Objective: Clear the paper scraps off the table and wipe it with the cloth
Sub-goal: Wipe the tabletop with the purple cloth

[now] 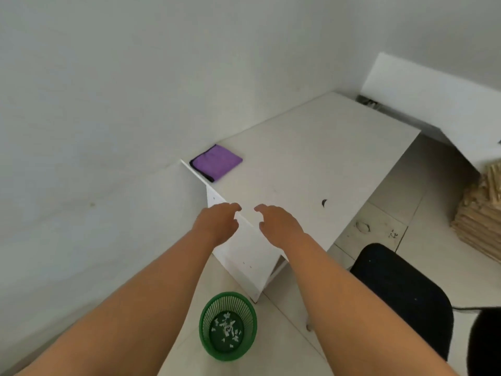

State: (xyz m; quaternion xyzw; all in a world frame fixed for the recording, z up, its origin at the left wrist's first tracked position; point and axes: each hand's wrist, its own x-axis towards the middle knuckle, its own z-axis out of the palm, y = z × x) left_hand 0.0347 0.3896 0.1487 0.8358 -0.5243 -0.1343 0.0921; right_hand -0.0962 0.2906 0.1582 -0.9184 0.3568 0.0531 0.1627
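Both hands, left (218, 222) and right (280, 225), reach out over the table (311, 158) edge, fingers loosely curled, holding nothing.

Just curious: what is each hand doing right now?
Left hand: open, fingers loosely curled, holding nothing.
Right hand: open, holding nothing.

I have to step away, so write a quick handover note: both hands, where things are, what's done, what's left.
Left hand and right hand: both empty, fingers loosely curled, near the table edge.
Paper scraps: in the green basket on the floor beside the table.
Purple cloth: folded at the table's far left corner, untouched.
Done: no scraps visible on the tabletop.
Left: pick up the cloth and wipe the table.
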